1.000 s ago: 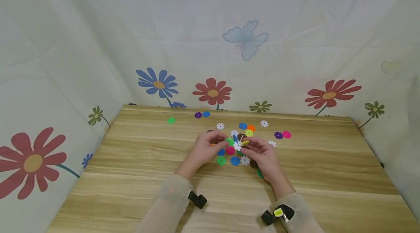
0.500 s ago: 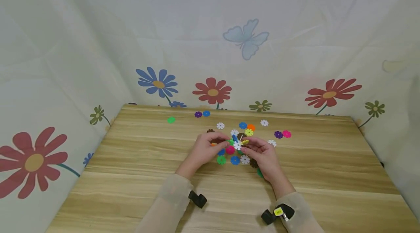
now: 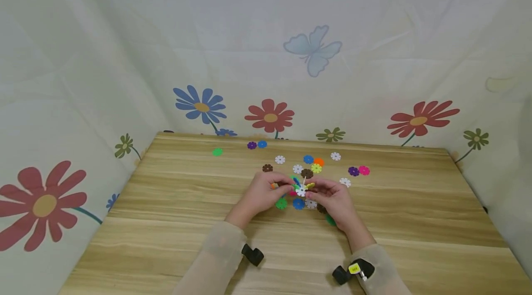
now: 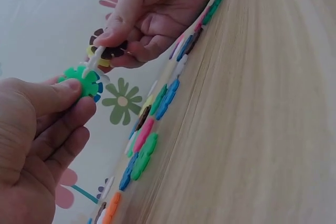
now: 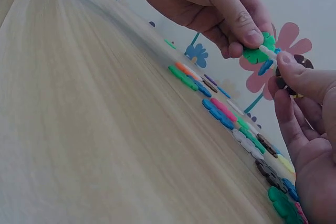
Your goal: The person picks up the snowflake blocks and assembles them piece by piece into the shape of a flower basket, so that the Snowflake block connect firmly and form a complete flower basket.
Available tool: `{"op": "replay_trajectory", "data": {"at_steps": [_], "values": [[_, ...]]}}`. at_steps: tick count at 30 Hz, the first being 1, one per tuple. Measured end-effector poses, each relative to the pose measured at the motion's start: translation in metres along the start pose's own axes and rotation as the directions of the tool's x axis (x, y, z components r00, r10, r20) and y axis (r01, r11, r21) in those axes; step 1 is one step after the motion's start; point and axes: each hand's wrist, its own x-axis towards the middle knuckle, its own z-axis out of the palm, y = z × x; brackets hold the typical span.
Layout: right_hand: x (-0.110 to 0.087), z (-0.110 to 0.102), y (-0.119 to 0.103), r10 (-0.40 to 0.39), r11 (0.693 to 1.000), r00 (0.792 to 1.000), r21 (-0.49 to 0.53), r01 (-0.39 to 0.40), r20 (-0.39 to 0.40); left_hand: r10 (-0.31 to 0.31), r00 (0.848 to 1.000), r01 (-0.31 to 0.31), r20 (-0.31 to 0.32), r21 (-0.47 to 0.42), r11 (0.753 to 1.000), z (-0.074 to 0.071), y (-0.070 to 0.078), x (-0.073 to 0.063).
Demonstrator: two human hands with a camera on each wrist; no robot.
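My left hand [image 3: 266, 192] pinches a green notched plastic disc [image 4: 87, 86] between thumb and fingers. Joined to it is a white disc [image 3: 301, 190], seen edge-on in both wrist views, with a blue disc [image 5: 266, 67] close beside. From the other side my right hand [image 3: 335, 200] pinches a brown disc [image 4: 114, 52], and a yellow disc [image 4: 100, 61] sits next to that one. This small cluster is held above the table between both hands. Fingers cover part of it, so how each disc slots into the others is not fully visible.
Loose flower-shaped discs lie on the wooden table [image 3: 174, 202] under and beyond the hands, among them a blue disc [image 3: 298, 204], a green disc [image 3: 281, 203] and a pink disc [image 3: 364, 170]. A flower-printed curtain [image 3: 232, 64] hangs behind the table's far edge.
Both hands and the cluster have come slightly nearer the person, the left hand also a little to the right. A brown disc on the table behind the left hand shows more fully.
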Motion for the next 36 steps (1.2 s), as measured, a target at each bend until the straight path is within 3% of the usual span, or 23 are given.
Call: {"op": "replay_trajectory", "data": {"at_steps": [7, 14, 19, 24, 31, 36], "values": [[0.000, -0.001, -0.001, -0.038, 0.999, 0.999, 0.018, 0.038, 0.003, -0.010, 1.000, 0.010, -0.011, -0.006, 1.000, 0.001, -0.002, 0.003], [-0.001, -0.001, 0.000, -0.046, 0.998, 0.999, 0.047, 0.046, -0.003, -0.134, 0.990, 0.134, -0.049, -0.009, 0.991, -0.023, -0.015, 0.000], [-0.001, -0.001, 0.001, -0.036, 0.997, 0.999, 0.064, 0.037, -0.021, -0.189, 0.978, 0.194, -0.088, 0.057, 0.979, -0.045, -0.033, -0.006], [0.000, 0.000, 0.001, -0.058, 0.996, 0.998, 0.063, 0.060, -0.037, -0.222, 0.969, 0.235, -0.105, 0.133, 0.963, -0.056, -0.044, -0.010], [0.000, -0.001, 0.001, -0.045, 0.996, 0.998, 0.074, 0.047, -0.031, -0.201, 0.977, 0.213, -0.070, 0.283, 0.935, -0.054, -0.056, -0.010], [0.000, 0.000, 0.001, -0.036, 0.996, 0.999, 0.075, 0.038, -0.030, -0.223, 0.974, 0.223, -0.040, 0.346, 0.912, -0.050, -0.058, -0.010]]}}
